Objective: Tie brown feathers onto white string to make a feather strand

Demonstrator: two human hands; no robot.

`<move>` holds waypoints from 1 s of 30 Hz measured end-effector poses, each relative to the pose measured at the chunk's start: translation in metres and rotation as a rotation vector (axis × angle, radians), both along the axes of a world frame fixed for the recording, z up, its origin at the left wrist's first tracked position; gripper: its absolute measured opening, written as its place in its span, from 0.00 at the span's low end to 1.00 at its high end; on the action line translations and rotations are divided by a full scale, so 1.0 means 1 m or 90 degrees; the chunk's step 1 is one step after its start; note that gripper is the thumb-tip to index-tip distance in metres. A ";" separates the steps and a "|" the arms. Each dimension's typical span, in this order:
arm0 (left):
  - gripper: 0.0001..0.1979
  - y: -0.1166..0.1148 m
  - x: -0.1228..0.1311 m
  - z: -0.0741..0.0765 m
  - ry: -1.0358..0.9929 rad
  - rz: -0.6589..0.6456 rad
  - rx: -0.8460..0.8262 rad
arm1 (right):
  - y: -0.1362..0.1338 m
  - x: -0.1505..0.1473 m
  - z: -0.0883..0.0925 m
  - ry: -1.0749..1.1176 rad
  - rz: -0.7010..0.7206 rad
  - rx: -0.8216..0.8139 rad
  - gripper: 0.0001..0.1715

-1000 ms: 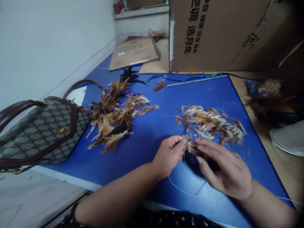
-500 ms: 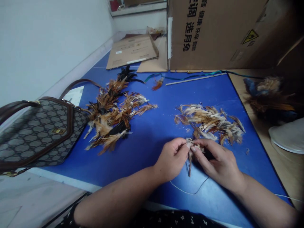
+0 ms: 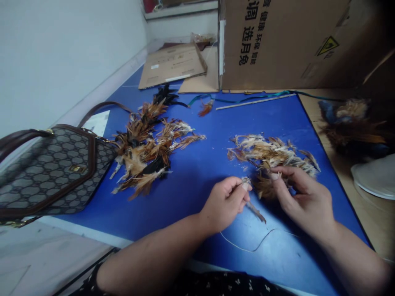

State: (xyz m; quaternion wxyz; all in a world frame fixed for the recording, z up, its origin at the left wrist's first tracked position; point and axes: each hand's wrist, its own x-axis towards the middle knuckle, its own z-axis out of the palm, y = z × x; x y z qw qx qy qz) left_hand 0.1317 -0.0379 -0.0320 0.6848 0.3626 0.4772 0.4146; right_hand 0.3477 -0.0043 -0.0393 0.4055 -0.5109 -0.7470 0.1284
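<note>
On the blue mat (image 3: 210,164), my left hand (image 3: 225,203) is pinched shut on a small feather (image 3: 254,210) that hangs from its fingertips. A thin pale thread (image 3: 253,246) trails on the mat below it. My right hand (image 3: 304,197) reaches into the near edge of a pale brown feather pile (image 3: 271,154), its fingers curled round a tuft of brown feathers (image 3: 265,189). A second, darker heap of orange and black feathers (image 3: 148,148) lies to the left, apart from both hands.
A patterned brown handbag (image 3: 46,172) sits at the left mat edge. A large cardboard box (image 3: 284,41) and flat cardboard (image 3: 173,65) stand at the back. A thin stick (image 3: 256,102) and teal ribbon lie before the box. More feathers (image 3: 352,123) and a white dish (image 3: 376,176) sit right.
My hands were together on one feather bundle. Now they have parted: the right hand moved up and right into the pale pile, and the left keeps a single feather.
</note>
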 end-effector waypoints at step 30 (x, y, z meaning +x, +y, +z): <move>0.17 -0.004 0.001 -0.006 -0.032 0.047 0.101 | -0.021 -0.030 0.024 0.167 0.322 -0.250 0.14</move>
